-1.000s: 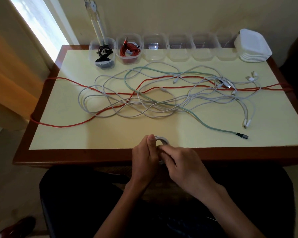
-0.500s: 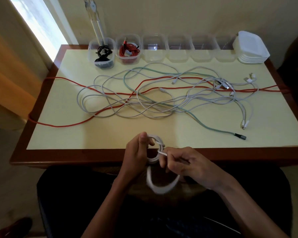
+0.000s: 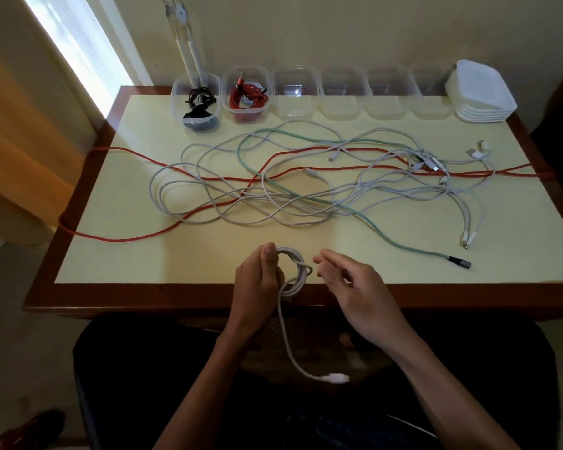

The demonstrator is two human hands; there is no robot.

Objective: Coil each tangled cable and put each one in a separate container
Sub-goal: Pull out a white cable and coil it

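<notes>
Two containers (image 3: 196,103) are filled; left hand (image 3: 257,287) grips a half-wound white coil (image 3: 294,272), right hand (image 3: 348,287) open; big tangle (image 3: 290,190) remains on the bench (image 3: 208,254).

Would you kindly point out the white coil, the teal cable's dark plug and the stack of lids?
white coil (image 3: 294,271), head view, its looped strands.
dark plug (image 3: 459,262), head view, plug body.
stack of lids (image 3: 480,89), head view, top lid.

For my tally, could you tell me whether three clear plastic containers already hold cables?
No, only two do: the black cable and the red cable.
</notes>
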